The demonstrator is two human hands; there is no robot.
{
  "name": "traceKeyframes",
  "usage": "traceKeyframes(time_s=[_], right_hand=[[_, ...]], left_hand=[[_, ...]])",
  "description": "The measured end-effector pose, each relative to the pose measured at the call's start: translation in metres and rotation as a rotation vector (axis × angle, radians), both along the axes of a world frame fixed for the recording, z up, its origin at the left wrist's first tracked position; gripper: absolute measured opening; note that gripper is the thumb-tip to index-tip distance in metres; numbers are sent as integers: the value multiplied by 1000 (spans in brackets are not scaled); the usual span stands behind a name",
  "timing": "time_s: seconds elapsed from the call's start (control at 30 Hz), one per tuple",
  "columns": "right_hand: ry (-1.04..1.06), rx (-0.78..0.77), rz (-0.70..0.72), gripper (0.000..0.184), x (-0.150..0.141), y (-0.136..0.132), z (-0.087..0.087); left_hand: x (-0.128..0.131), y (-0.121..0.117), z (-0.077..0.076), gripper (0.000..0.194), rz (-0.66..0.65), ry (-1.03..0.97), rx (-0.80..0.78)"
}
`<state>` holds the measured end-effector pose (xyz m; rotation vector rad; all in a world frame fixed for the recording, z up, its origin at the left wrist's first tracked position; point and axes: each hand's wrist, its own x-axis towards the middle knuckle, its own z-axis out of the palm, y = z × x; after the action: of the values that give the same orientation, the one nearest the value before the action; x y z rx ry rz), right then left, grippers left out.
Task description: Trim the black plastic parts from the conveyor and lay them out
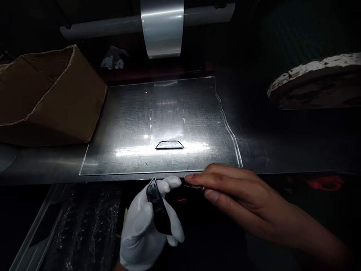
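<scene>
My left hand [149,226], in a white glove, is closed around a small dark glossy piece [158,209] held upright just below the table's front edge. My bare right hand [225,188] reaches in from the right, its fingers pinched together on something thin that I cannot make out, tips close to the gloved thumb. On the metal table lies a clear scratched plastic sheet [126,124] with a torn right edge. A small dark trapezoid piece [169,145] rests on the sheet near its front.
An open cardboard box [50,98] stands at the left. A roll of clear film [162,26] hangs on a white bar at the back. A white glove [113,58] lies behind. A speckled round object [316,82] sits at the right. Wrapped dark material [81,222] lies below left.
</scene>
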<state>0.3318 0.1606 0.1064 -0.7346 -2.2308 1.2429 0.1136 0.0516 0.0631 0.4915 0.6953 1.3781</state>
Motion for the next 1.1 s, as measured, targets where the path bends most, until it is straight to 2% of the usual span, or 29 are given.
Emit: traceKeyframes(time_s=[0.17, 0.43, 0.57, 0.7, 0.9, 1.1], right_hand=[[-65, -4, 19, 36, 7, 1, -3], [-98, 25, 17, 31, 1, 1, -5], [-97, 140, 49, 33, -5, 3, 4], [-189, 269, 109, 32, -12, 6, 13], [-290, 395, 114, 33, -16, 12, 19], [-331, 431, 146, 32, -19, 14, 22]], left_hand=[[-5, -7, -2, 34, -17, 95, -59], [-4, -3, 1, 33, -8, 100, -59], [-5, -8, 1, 31, -115, 32, -79], [-6, -9, 7, 39, -233, 122, -153], [-7, -1, 23, 38, -236, 223, -231], [-10, -9, 20, 39, -253, 170, -281]])
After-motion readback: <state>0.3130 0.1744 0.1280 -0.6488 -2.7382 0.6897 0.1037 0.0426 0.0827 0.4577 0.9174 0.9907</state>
